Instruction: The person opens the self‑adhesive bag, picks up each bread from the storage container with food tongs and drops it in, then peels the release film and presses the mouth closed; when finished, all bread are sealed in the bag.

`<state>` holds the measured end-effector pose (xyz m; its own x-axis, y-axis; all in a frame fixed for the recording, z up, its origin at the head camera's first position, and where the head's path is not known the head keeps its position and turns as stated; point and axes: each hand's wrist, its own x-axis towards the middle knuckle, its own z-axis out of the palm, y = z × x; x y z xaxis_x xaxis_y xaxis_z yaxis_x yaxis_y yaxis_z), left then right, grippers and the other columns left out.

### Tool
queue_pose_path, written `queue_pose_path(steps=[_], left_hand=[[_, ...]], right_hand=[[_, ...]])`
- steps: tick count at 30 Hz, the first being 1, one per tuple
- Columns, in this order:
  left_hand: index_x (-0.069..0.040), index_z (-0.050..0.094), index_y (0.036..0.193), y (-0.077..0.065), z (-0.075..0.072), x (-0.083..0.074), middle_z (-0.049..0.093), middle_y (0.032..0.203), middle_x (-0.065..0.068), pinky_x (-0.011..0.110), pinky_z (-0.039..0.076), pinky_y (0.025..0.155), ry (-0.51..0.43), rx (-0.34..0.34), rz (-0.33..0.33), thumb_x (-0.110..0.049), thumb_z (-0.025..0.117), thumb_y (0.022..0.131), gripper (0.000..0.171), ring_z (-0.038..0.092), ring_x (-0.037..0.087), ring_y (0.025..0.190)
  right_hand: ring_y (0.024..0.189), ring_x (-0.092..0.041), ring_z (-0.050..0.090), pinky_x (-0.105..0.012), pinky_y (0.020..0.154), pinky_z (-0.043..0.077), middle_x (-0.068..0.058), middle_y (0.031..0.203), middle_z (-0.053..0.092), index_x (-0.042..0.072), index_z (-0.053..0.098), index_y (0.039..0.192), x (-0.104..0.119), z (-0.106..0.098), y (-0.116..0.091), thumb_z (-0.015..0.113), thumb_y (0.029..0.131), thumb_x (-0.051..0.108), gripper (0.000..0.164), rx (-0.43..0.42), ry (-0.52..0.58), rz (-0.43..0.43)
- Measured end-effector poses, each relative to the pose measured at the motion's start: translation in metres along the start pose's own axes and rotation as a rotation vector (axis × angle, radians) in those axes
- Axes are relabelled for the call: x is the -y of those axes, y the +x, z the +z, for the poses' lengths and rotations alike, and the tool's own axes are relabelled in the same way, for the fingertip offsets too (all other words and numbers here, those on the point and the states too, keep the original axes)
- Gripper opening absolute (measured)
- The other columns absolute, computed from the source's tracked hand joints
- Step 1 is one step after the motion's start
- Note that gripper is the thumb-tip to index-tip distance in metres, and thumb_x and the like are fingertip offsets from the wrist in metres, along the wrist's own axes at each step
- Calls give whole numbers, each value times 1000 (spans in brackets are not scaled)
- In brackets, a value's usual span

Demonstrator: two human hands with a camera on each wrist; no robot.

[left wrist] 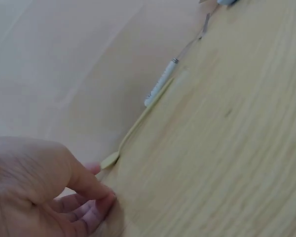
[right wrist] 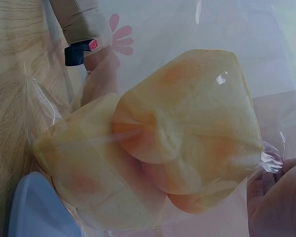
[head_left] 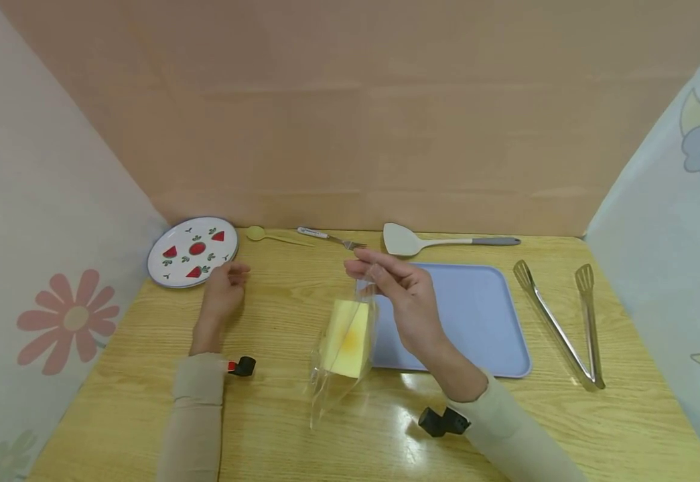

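My right hand [head_left: 412, 304] pinches the top of a clear plastic bag [head_left: 319, 395] between thumb and fingers. Inside hang pale yellow bread pieces [head_left: 346, 338] with browned patches, over the table left of the blue tray. Close up in the right wrist view, the bread [right wrist: 187, 113] shows as at least two chunks with rounded ends. My left hand [head_left: 224, 291] is at the right edge of the white plate [head_left: 171, 242] with its fingers loosely bent; I see nothing held in it. Beyond its fingertips in the left wrist view lies a yellow spoon [left wrist: 133, 129].
A blue tray [head_left: 476, 314] lies right of centre. Metal tongs [head_left: 561, 331] lie spread at the right. Along the back wall are a fork [head_left: 319, 233] and a white spatula [head_left: 402, 239] with a grey handle end. Printed walls flank the wooden table [head_left: 271, 428].
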<state>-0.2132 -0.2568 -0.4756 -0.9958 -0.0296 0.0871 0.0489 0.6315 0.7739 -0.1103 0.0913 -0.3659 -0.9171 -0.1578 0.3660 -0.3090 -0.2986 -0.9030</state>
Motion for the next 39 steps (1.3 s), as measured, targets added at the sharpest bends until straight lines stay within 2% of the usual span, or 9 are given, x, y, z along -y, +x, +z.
queue_pose_path(steps=[7,13,17,20,27,29,32,36,39], left_hand=[[10,58,120,-6,-2,-6,65,111,29,50,51,95,112,-47,10,3,48,98,25,63,41,105],[10,44,140,-8,-15,-18,62,128,31,56,41,110,159,125,14,-9,40,107,38,57,45,124],[7,23,155,-9,-23,-22,43,149,36,60,28,119,141,275,10,-25,31,112,55,39,49,141],[0,5,162,-9,-28,-22,23,162,33,61,15,123,27,333,-15,-43,21,112,68,22,48,151],[-12,-10,163,-8,-27,-23,4,166,31,55,8,126,-566,375,-84,-71,7,100,88,8,45,155],[-7,-3,163,-6,-22,-22,12,165,32,52,18,126,-605,323,-107,-61,14,106,81,19,43,153],[3,22,158,-2,-10,-19,35,152,31,38,46,112,-532,130,-129,-29,31,113,55,48,36,133],[6,58,130,1,2,-15,60,121,23,33,55,87,-178,-236,-112,-3,46,104,30,62,30,103],[6,66,117,-4,2,-13,67,109,25,48,51,92,89,-339,-127,-5,50,102,24,63,39,102]], right_hand=[[106,-22,73,-31,78,60,-2,112,77,-8,62,132,-1,1,0,54,106,8,32,-4,-1,4],[106,-22,73,-31,78,59,-1,113,77,-7,63,131,0,1,0,54,106,8,31,-8,-2,3],[107,-22,73,-31,78,59,-1,114,77,-7,63,131,1,1,-1,54,106,9,31,-11,-8,1],[107,-22,73,-30,78,59,-1,113,77,-6,63,131,1,1,-1,54,106,9,31,-9,-5,1],[107,-22,73,-30,78,59,-1,114,77,-6,63,131,0,2,0,54,106,8,30,-1,-2,-8],[107,-22,73,-30,78,59,-1,114,77,-7,63,131,-1,1,0,54,106,7,30,-1,-5,-11],[106,-23,73,-30,78,59,-2,113,77,-7,63,131,-1,1,0,54,106,7,30,-6,-7,-9],[106,-22,73,-30,78,59,-2,113,77,-6,64,131,0,1,-1,54,106,8,30,-7,1,-4],[106,-22,73,-30,78,59,-2,114,77,-6,64,130,-1,1,0,54,106,7,30,-1,10,-8]])
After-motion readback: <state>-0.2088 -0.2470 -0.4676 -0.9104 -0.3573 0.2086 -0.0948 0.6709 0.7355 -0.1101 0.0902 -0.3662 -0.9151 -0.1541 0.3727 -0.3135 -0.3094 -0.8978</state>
